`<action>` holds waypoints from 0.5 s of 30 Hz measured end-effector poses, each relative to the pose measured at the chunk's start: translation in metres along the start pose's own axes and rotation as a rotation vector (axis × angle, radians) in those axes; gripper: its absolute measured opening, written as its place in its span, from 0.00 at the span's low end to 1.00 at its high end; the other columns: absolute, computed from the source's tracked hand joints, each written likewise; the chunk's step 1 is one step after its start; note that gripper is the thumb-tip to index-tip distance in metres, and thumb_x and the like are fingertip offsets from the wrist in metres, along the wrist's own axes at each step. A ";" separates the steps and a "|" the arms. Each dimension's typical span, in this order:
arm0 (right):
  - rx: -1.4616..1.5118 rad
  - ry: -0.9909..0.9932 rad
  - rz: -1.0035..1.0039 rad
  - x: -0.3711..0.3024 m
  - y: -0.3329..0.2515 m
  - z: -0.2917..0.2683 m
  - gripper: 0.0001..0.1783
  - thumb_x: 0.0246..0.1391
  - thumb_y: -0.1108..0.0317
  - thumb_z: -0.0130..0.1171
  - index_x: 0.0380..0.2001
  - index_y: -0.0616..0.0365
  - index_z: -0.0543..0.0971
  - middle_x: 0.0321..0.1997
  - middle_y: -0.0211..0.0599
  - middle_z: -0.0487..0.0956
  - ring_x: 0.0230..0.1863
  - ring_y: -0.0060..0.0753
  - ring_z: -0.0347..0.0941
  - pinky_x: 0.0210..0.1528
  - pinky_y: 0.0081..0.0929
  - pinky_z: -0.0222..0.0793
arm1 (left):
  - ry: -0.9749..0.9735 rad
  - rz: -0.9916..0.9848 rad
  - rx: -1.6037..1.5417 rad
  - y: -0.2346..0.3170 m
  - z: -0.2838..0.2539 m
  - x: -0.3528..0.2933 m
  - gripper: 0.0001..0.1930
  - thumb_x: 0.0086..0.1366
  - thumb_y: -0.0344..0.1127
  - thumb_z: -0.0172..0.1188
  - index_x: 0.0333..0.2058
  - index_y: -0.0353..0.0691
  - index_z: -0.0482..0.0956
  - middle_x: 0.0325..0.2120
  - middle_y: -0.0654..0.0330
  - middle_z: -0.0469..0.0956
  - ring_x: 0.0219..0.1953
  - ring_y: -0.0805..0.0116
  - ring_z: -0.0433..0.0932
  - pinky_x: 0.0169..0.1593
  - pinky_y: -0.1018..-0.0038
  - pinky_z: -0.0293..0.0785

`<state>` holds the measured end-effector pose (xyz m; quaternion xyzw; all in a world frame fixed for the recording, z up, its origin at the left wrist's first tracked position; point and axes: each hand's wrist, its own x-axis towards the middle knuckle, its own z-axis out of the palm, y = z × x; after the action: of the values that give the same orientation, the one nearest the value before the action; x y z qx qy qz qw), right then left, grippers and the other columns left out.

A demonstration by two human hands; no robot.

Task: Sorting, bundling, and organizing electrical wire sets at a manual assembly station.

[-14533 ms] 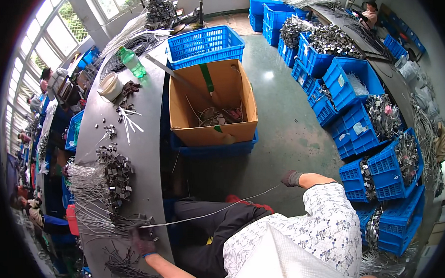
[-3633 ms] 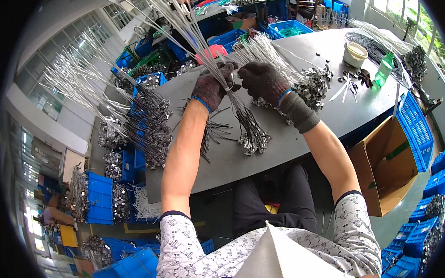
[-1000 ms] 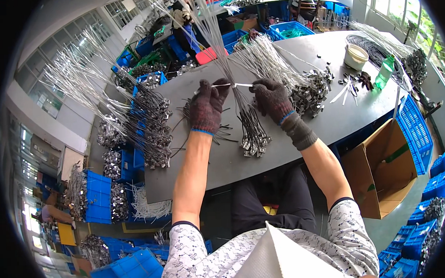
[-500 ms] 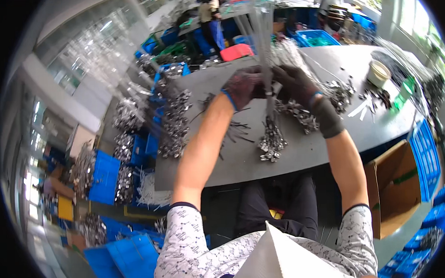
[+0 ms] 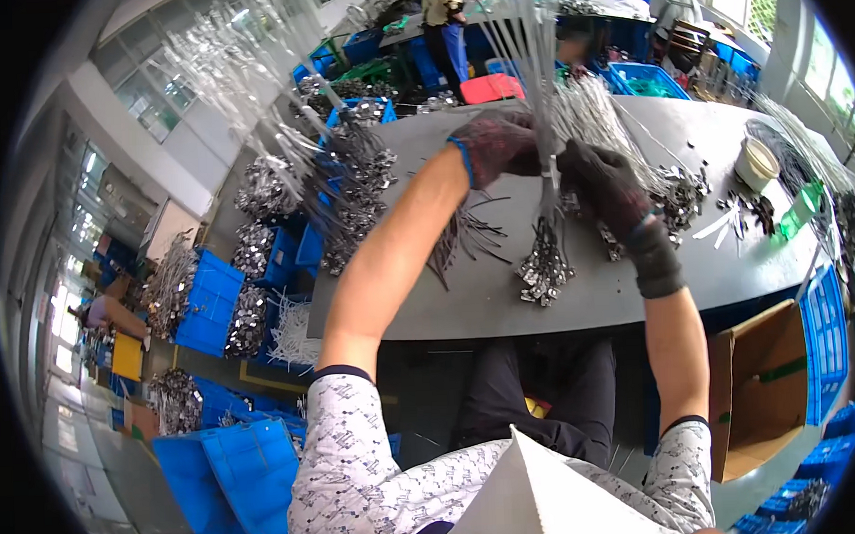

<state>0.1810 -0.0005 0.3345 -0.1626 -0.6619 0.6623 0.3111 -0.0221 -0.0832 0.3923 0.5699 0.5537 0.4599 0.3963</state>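
Observation:
An upright bundle of long metal cable ties (image 5: 544,268) stands on the grey table, its shiny heads at the bottom and its thin strips rising past the upper edge. My left hand (image 5: 503,149), in a dark knitted glove, is closed around the bundle from the left. From the right, my gloved right hand (image 5: 605,184) pinches it at a pale band (image 5: 548,171) wrapped about the strips. Some fingertips are hidden behind the bundle. Loose dark strips (image 5: 469,233) lie left of it. Another heap of ties (image 5: 681,197) lies beyond my right hand.
The grey table (image 5: 429,309) carries a cream tub (image 5: 756,164), a green bottle (image 5: 802,209) and white strips (image 5: 724,224) at right. Tall tie bundles (image 5: 359,189) crowd its left edge, near blue crates (image 5: 208,303). A cardboard box (image 5: 766,387) stands lower right. People work farther back.
My view has shifted, so the table and bundle sit a little farther right. Both hands stay at the bundle; the right hand's fingers have come lower, beside the pale band.

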 end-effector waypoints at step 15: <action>0.166 -0.136 -0.057 0.036 0.056 0.017 0.12 0.65 0.61 0.57 0.41 0.59 0.79 0.24 0.21 0.72 0.21 0.14 0.66 0.22 0.18 0.63 | 0.507 0.541 1.134 -0.052 0.010 -0.009 0.05 0.60 0.37 0.65 0.32 0.44 0.84 0.29 0.55 0.82 0.33 0.53 0.82 0.39 0.64 0.78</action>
<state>0.1326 0.0130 0.2881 -0.0721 -0.6286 0.7153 0.2968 -0.0261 -0.0880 0.3390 0.6825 0.6232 0.3009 -0.2351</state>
